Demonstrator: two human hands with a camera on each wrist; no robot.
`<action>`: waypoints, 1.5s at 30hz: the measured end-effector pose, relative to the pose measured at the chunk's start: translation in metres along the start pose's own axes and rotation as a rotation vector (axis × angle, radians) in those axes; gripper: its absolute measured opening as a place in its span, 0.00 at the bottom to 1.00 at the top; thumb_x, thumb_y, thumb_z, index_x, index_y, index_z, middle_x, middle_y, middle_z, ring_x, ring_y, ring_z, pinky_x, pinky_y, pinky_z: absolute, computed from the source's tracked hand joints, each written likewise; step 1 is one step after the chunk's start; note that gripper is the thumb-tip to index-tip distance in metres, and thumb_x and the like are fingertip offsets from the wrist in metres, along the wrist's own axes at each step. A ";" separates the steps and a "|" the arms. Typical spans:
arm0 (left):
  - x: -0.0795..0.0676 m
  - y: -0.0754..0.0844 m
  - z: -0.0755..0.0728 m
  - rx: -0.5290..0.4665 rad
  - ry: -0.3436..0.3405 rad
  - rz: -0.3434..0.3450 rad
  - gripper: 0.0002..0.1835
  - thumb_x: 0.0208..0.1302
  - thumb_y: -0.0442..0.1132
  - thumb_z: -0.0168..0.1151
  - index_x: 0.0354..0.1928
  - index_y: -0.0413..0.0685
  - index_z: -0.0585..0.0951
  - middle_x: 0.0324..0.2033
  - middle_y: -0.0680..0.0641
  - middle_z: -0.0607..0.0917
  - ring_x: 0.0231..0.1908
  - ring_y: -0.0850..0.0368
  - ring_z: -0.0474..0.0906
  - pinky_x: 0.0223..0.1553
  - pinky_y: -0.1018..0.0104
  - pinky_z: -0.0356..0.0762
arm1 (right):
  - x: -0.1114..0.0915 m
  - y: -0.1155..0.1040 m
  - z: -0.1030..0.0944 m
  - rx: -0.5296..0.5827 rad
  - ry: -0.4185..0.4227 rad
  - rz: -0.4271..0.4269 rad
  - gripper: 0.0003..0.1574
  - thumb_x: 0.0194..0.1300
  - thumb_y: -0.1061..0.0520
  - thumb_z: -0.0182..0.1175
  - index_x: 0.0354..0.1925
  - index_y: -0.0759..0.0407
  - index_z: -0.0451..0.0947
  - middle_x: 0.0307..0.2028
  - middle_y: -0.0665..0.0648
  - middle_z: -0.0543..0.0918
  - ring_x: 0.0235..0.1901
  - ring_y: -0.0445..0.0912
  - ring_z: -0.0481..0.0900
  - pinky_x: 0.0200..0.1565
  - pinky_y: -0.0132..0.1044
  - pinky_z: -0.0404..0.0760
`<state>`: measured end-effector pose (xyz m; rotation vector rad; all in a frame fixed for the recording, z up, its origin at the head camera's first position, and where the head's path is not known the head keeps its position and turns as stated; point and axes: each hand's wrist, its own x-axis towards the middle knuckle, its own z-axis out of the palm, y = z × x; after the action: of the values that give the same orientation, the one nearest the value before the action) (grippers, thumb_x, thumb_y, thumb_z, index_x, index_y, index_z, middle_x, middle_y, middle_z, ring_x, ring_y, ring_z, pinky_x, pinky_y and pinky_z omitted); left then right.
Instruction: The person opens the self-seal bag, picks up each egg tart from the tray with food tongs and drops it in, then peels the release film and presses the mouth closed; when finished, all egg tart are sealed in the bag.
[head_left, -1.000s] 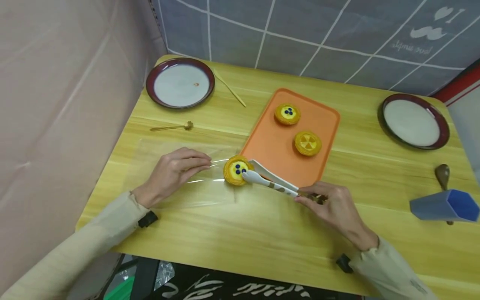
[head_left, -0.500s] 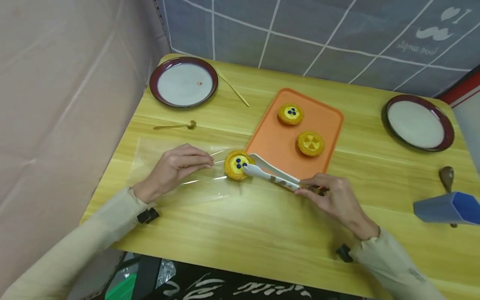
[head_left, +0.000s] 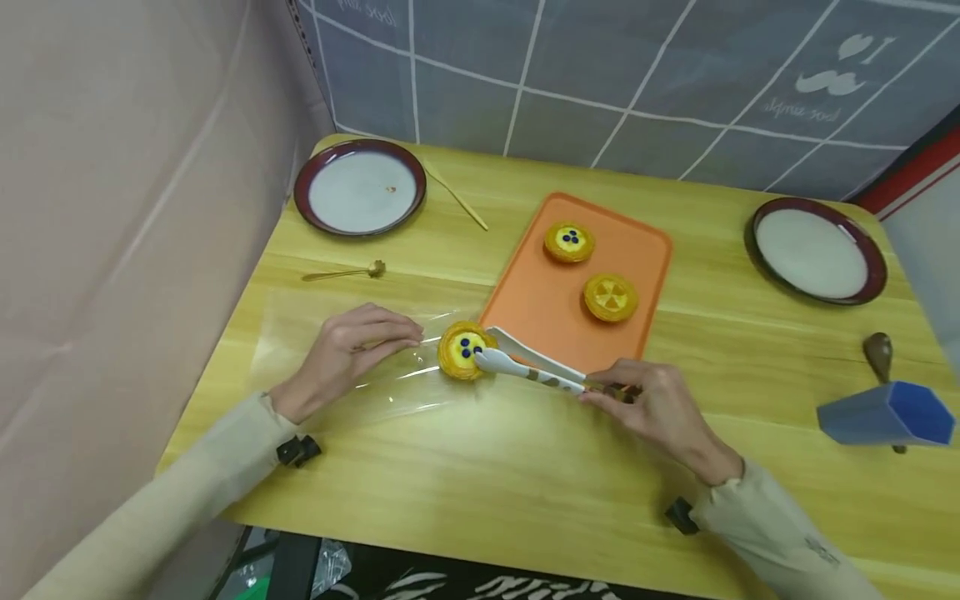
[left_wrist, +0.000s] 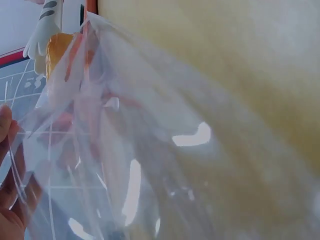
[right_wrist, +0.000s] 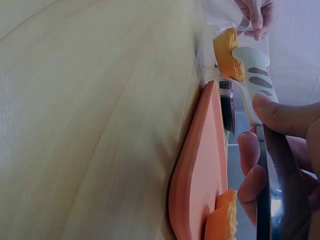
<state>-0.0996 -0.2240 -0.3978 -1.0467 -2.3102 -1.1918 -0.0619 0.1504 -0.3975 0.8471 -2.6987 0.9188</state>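
My left hand (head_left: 348, 354) pinches the edge of a clear plastic bag (head_left: 405, 396) and lifts that edge off the table. In my right hand (head_left: 663, 417) I grip white-tipped tongs (head_left: 551, 381), whose jaws hold a tart (head_left: 453, 357) topped with blue berries. The tart is off the table at the bag's right end; the head view does not show clearly how far inside the bag it is. In the left wrist view, the bag's film (left_wrist: 150, 165) spreads before the tart (left_wrist: 59, 52). The right wrist view shows the tongs (right_wrist: 260, 82) pinching the tart's side.
An orange tray (head_left: 525, 321) bears a berry tart (head_left: 568, 242) and a tart with a wedge pattern (head_left: 610, 298). Two dark-rimmed plates (head_left: 360, 192) stand at the back corners. A small gold spoon (head_left: 341, 272) lies left; a blue cup (head_left: 862, 417) and brown spoon (head_left: 877, 354) are right.
My right hand has brought the tongs and tart slightly left, nearer my left hand. The left hand still pinches the bag. The whole head view has shifted a little.
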 end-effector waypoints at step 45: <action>-0.005 -0.003 0.008 -0.045 -0.109 -0.124 0.09 0.54 0.30 0.60 0.35 0.52 0.81 0.37 0.60 0.78 0.38 0.67 0.74 0.40 0.77 0.75 | 0.006 -0.001 0.022 0.058 -0.011 0.101 0.11 0.46 0.43 0.67 0.30 0.43 0.82 0.22 0.37 0.79 0.17 0.30 0.70 0.17 0.22 0.70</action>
<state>-0.0979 -0.2207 -0.4070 -1.0203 -2.4752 -1.2675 -0.0656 0.1339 -0.4128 0.7346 -2.7590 1.0207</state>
